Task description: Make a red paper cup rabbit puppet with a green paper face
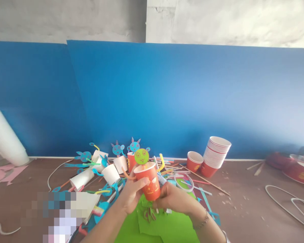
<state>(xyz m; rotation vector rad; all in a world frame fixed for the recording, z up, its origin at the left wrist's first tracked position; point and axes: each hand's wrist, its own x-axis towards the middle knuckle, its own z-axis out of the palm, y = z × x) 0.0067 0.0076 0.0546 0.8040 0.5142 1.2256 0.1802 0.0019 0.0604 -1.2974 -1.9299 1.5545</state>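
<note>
A red paper cup [151,185] is held upright over green paper [167,227]. A round green paper face [141,156] stands at its rim, and bent straws stick out at both sides, a yellow one [161,162] on the right and an orange one on the left. My left hand [133,192] grips the cup's left side, thumb across its front. Against the lower right side of the cup rests my right hand [173,199], fingers bent and partly hidden behind it. Scissors [149,214] lie on the green paper below the cup.
White cups [110,174] with blue paper figures lie at the left. Behind are scattered straws and a tape roll [183,182]. A cup stack [216,153] and a single red cup [194,162] stand right. A white roll [6,138] leans far left; a blue panel [167,98] stands behind.
</note>
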